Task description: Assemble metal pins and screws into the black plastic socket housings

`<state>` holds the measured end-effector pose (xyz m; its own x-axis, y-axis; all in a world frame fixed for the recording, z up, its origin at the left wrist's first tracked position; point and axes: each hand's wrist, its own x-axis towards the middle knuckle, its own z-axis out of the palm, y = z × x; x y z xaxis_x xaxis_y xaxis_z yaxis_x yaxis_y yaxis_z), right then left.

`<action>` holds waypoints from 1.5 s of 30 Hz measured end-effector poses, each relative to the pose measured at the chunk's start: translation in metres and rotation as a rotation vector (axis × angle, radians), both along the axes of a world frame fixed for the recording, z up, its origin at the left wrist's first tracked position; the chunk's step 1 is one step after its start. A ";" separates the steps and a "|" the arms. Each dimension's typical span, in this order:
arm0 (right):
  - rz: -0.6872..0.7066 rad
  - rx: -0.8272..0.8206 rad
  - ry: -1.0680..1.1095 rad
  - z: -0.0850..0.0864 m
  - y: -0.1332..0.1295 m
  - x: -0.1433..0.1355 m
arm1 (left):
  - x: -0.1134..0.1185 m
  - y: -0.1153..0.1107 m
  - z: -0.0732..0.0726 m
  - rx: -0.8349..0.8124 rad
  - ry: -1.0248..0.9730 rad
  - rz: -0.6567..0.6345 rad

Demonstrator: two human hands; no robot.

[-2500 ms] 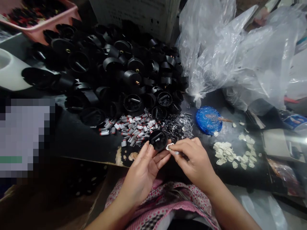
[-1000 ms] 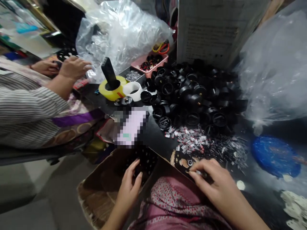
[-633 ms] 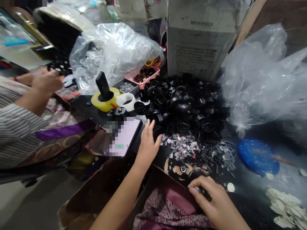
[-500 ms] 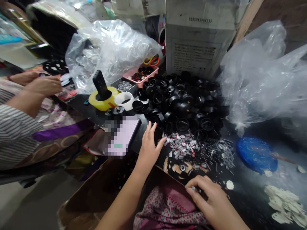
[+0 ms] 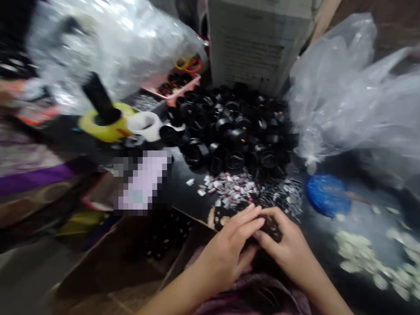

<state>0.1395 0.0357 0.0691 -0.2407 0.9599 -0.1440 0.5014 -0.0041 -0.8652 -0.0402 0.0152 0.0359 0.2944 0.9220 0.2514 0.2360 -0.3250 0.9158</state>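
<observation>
My left hand (image 5: 231,245) and my right hand (image 5: 287,243) meet at the table's near edge, above my lap. The fingers of both are closed and touch around something dark, mostly hidden and blurred. Just beyond them lie a heap of small white-grey pieces with red marks (image 5: 231,188) and a scatter of thin metal pins (image 5: 288,194). Behind these is a large pile of black round cup-like parts (image 5: 229,127).
A blue disc (image 5: 326,194) and pale flat pieces (image 5: 357,251) lie right. Yellow tape (image 5: 110,131), a white roll (image 5: 144,124) and a pink tray (image 5: 173,94) stand left. Plastic bags (image 5: 348,96) flank a cardboard box (image 5: 256,48). An open carton (image 5: 98,262) is below left.
My left hand has come back from beside the small pieces to my right hand, and its fingers have closed. The view has shifted, and the other person's hands are mostly out of it.
</observation>
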 end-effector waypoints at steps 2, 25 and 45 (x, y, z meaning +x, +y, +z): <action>0.010 -0.001 -0.037 0.005 0.002 0.003 | 0.009 -0.009 -0.003 -0.226 -0.096 0.003; 0.132 0.193 -0.880 -0.009 0.066 -0.016 | 0.018 0.044 -0.022 -0.824 -0.901 0.508; 0.022 0.251 -0.274 -0.002 0.022 -0.002 | 0.026 0.020 -0.010 -0.859 -1.038 0.293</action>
